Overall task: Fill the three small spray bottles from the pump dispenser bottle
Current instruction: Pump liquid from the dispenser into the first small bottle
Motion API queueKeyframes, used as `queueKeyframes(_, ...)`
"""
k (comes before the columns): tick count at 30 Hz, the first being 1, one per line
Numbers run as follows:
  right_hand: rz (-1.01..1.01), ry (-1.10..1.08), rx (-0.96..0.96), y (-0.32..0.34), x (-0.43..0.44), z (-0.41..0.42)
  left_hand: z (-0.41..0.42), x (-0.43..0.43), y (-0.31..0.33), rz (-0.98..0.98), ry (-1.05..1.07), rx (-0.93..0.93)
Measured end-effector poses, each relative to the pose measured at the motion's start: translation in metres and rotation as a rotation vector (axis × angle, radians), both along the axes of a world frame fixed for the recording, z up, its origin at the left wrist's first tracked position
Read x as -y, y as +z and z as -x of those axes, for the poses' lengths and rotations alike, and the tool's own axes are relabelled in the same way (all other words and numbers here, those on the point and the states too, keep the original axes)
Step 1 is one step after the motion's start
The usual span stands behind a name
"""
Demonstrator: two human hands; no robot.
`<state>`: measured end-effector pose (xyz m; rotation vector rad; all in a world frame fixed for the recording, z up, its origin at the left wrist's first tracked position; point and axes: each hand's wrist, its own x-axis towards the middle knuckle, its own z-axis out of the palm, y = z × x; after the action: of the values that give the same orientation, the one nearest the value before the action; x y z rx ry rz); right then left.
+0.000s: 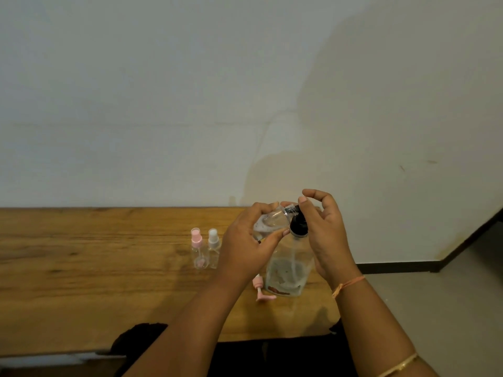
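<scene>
My left hand [246, 240] grips a small clear spray bottle [272, 220] without its cap, tilted so its threaded neck points right at the black pump head [298, 226] of the clear dispenser bottle [288, 270]. My right hand [325, 232] sits over the pump head, thumb on top of it and fingers curled above. The dispenser stands upright on the wooden table [95, 268]. Two more small spray bottles stand left of my hands, one with a pink cap [198, 250], one with a white cap [213, 247]. A loose pink spray cap [261, 289] lies by the dispenser's base.
The table ends just right of the dispenser, with grey floor [435, 295] beyond it. A pale wall [190, 104] rises right behind the table. Dark cloth [141, 336] lies at the table's near edge.
</scene>
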<state>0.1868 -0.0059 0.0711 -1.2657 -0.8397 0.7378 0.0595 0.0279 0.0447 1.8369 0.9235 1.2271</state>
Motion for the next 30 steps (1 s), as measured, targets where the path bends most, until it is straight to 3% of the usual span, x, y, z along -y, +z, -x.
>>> queueKeyframes(5,-0.006,-0.012,-0.077,-0.0008,-0.0029,0.0003,0.0001,0.0015,0.0032,-0.034,-0.013,0.052)
queueKeyframes(20,0.012,0.000,0.090,0.0009,0.0003,-0.0006,-0.0014,-0.0010,-0.0022,-0.020,0.008,-0.022)
queueKeyframes(30,-0.008,0.001,-0.017,-0.0019,-0.0011,-0.0006,-0.0038,-0.0001,-0.0016,-0.055,0.025,0.032)
